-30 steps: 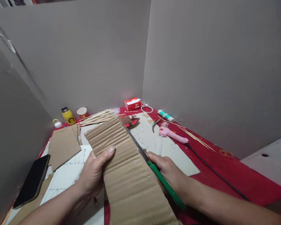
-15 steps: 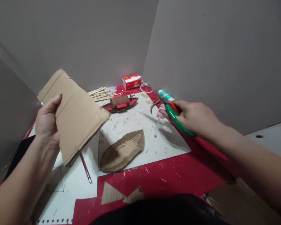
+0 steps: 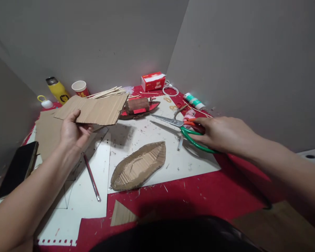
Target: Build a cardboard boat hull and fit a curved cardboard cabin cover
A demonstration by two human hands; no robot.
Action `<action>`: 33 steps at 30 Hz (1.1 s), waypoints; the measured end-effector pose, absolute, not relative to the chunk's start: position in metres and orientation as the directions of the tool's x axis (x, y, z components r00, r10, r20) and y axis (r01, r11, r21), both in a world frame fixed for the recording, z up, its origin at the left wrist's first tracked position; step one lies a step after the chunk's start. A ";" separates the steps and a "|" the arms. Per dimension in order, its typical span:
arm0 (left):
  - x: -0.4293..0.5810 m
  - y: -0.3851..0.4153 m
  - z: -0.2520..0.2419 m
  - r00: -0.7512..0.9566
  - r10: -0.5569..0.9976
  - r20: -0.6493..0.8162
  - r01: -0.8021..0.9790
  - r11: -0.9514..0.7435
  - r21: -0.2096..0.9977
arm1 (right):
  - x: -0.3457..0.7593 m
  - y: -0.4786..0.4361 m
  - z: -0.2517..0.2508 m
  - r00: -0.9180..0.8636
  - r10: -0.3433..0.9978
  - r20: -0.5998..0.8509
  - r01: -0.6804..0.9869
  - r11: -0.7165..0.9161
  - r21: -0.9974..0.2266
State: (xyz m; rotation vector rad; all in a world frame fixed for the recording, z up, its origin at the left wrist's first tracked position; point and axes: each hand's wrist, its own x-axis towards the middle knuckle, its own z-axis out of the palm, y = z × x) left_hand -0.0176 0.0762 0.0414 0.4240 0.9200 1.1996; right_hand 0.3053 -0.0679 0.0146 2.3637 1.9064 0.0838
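While left grip [image 3: 70, 131] clamps cardboard [image 3: 99, 108]; right grip [image 3: 223, 134] clasps scissors [image 3: 177, 122] pointing left; axes crosswise

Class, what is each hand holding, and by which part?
The left hand holds the cardboard piece by its near edge; the right hand holds the scissors by the handles.

Left forearm [image 3: 46, 180] bare, slanting up from lower left; left hand [image 3: 72, 131] gripping, thumb [image 3: 74, 115] uppermost, fingers [image 3: 86, 131] underneath. Right forearm [image 3: 280, 161] bare, entering from right; right hand [image 3: 223, 134] back upward, fingers curled. Hands well apart.
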 end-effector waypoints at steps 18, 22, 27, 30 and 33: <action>-0.019 0.101 -0.011 -0.074 0.935 -0.346 -0.529 0.258 0.809 | 0.193 -0.049 0.038 -0.805 0.585 -0.098 0.593 0.793 -0.136; -0.019 0.102 -0.018 -0.074 0.936 -0.343 -0.539 0.252 0.804 | 0.168 -0.030 0.031 -0.830 0.485 -0.275 0.525 0.845 -0.096; -0.019 0.103 -0.024 -0.061 0.952 -0.301 -0.495 0.233 0.837 | 0.155 -0.024 0.024 -0.825 0.428 -0.370 0.483 0.873 -0.066; -0.019 0.103 -0.024 -0.067 0.954 -0.293 -0.483 0.226 0.846 | 0.150 -0.024 0.029 -0.813 0.441 -0.381 0.497 0.866 -0.059; -0.019 0.102 -0.024 -0.074 0.952 -0.296 -0.490 0.224 0.842 | 0.160 -0.027 0.047 -0.809 0.490 -0.325 0.549 0.827 -0.119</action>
